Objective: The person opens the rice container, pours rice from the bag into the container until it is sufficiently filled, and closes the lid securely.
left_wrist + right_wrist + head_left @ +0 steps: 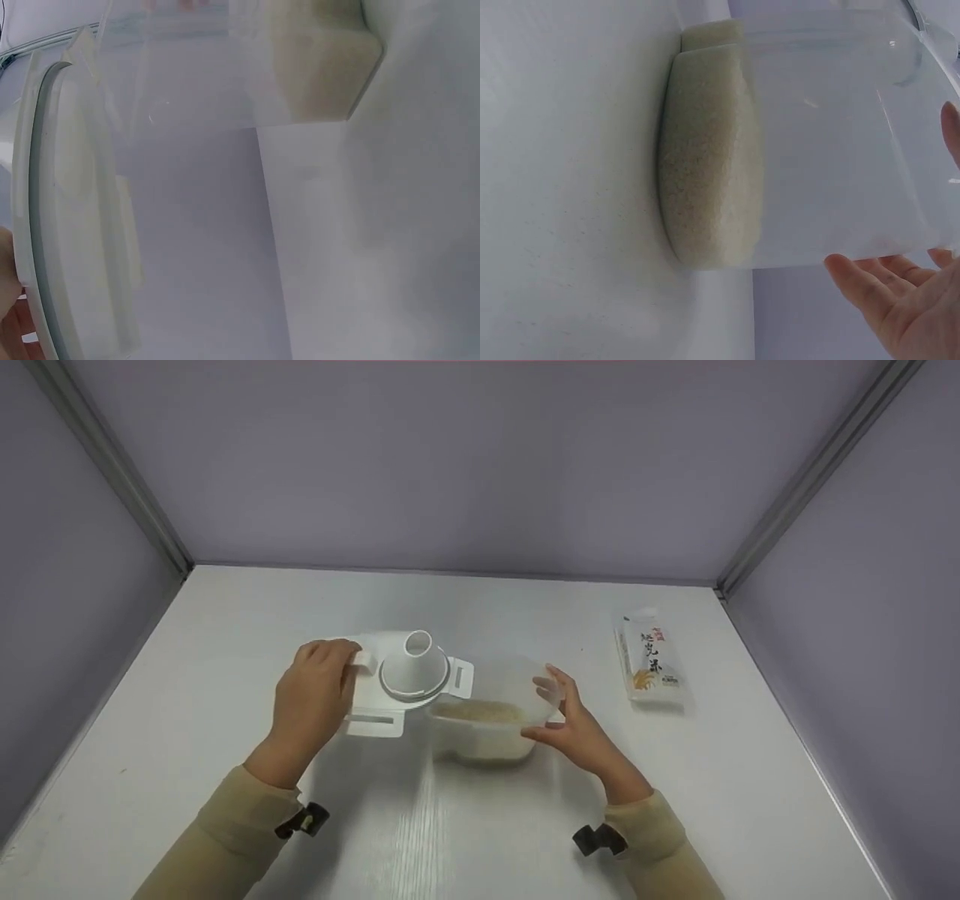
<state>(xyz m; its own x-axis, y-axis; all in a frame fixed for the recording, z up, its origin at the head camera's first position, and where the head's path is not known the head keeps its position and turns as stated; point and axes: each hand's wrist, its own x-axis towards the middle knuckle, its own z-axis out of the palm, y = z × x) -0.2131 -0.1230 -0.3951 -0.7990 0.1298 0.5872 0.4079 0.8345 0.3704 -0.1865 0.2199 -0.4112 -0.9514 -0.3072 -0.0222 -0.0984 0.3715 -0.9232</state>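
Observation:
My left hand (313, 690) grips a white lid (367, 697) by its left side. A round spout (416, 664) rises from the lid, and slotted flaps stick out at its edge. In the left wrist view the lid (82, 225) is tilted on its side, with part of the hand behind it. Right of the lid stands a clear plastic container (487, 735), upright on the table, with pale rice grains (705, 157) in its bottom. My right hand (574, 731) holds the container near its rim on the right side, thumb in front and fingers round the side.
A clear packet (651, 660) with dark writing and a printed grain picture lies on the white table (750, 780) at the right. Grey panels (450, 465) close off the back and both sides of the table.

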